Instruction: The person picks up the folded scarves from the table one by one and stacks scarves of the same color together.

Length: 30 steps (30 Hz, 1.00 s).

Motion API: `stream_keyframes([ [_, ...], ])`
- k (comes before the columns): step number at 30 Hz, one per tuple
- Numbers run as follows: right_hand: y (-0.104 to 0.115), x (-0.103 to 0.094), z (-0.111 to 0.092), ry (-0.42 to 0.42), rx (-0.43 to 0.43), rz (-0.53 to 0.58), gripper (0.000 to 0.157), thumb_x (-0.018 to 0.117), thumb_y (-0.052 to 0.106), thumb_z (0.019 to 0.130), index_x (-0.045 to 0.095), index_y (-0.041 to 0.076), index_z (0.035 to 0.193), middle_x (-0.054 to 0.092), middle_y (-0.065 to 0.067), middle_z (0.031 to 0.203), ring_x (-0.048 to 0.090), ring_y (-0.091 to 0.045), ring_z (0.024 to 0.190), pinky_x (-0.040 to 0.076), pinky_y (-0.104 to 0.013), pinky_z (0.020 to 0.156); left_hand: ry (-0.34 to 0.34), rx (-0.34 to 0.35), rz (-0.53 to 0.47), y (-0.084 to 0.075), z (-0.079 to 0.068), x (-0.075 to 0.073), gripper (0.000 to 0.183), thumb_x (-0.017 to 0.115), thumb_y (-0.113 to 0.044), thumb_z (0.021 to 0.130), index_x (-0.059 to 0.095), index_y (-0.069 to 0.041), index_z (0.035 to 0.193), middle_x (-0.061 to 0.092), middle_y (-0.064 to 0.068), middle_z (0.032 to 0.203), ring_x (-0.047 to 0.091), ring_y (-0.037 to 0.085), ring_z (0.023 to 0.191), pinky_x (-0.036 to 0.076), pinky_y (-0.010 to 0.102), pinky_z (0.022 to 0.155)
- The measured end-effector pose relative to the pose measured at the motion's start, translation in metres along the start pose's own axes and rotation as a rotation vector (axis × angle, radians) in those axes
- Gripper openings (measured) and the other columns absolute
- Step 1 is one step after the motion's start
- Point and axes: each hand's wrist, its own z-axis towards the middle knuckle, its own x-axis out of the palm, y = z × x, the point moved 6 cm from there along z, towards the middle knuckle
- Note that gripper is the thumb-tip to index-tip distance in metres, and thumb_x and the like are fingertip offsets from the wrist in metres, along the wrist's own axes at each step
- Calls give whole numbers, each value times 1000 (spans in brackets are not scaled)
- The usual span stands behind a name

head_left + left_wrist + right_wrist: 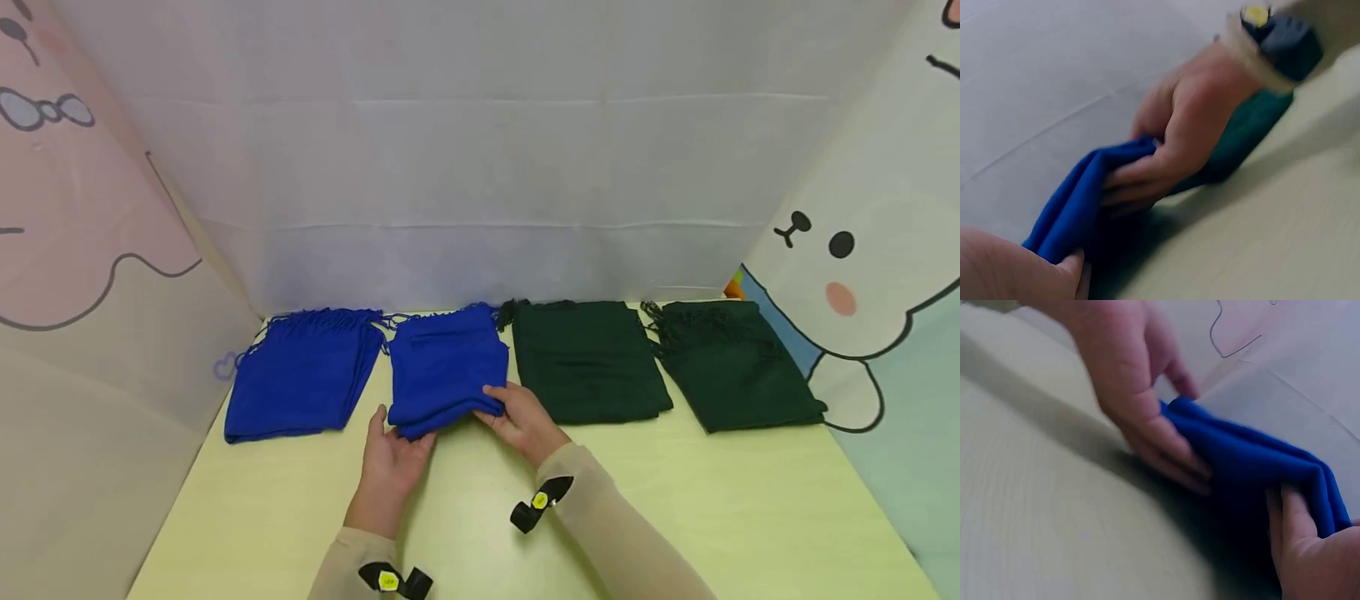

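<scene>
A folded blue fringed scarf (448, 358) lies in front of me, its near edge lifted above the table. My right hand (525, 421) pinches that edge at the right corner, thumb on top and fingers beneath. At the left corner, my left hand (396, 458) supports the cloth from below with fairly straight fingers, its thumb standing out to the side. In the right wrist view the left hand (1129, 381) has its fingers under the blue fold (1254, 456). The left wrist view shows the right hand (1179, 137) gripping the cloth.
Another folded blue scarf (300, 379) lies to the left, fringe toward the back. Two folded dark green scarves (588, 362), (738, 367) lie to the right in the same row. A pale curtain (480, 167) closes the table's (262, 517) back, with printed cloths at both sides.
</scene>
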Motion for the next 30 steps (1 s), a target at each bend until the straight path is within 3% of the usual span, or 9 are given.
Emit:
stream_keyframes([
  [4, -6, -7, -1, -3, -2, -84, 55, 44, -5, 103, 23, -3, 154, 33, -25, 155, 35, -37, 143, 31, -54, 114, -33, 32, 78, -15, 11, -3, 75, 56, -42, 101, 15, -18, 158, 22, 0, 162, 26, 14, 147, 30, 35, 118],
  [7, -9, -12, -2, 4, -4, -164, 55, 45, -4, 103, 25, -2, 154, 35, -25, 154, 37, -38, 141, 35, -54, 112, -60, 45, 152, -20, 15, -6, 73, 60, -41, 99, 23, -19, 157, 30, 0, 159, 33, 15, 144, 35, 37, 115],
  [12, -13, -20, -5, 5, 5, -284, 55, 50, 0, 102, 28, -1, 153, 39, -26, 151, 45, -39, 136, 46, -52, 103, -66, 72, 276, -24, 12, -11, 59, 47, -18, 107, 19, -13, 158, 26, 6, 161, 30, 19, 146, 34, 37, 115],
  [15, -14, -23, -11, 4, 8, -353, 55, 52, 3, 102, 29, -1, 152, 41, -26, 149, 49, -39, 132, 51, -51, 96, -44, 112, 367, -25, 6, -13, 61, 40, -4, 107, 11, -10, 160, 19, 11, 163, 25, 24, 148, 32, 38, 116],
  [23, -24, -20, -31, 69, -44, -552, 53, 53, 8, 103, 32, -2, 151, 44, -25, 147, 56, -39, 124, 57, -50, 85, -104, 232, 755, -26, -14, -26, 59, 41, -10, 108, 14, -17, 160, 26, 16, 160, 36, 31, 142, 43, 39, 108],
  [30, -31, -19, -46, 97, -57, -561, 54, 52, 8, 104, 30, -2, 152, 43, -25, 148, 57, -38, 124, 58, -49, 84, -70, 285, 920, -25, -26, -29, 58, 37, -6, 107, 16, -21, 159, 34, 20, 154, 44, 32, 134, 51, 27, 94],
])
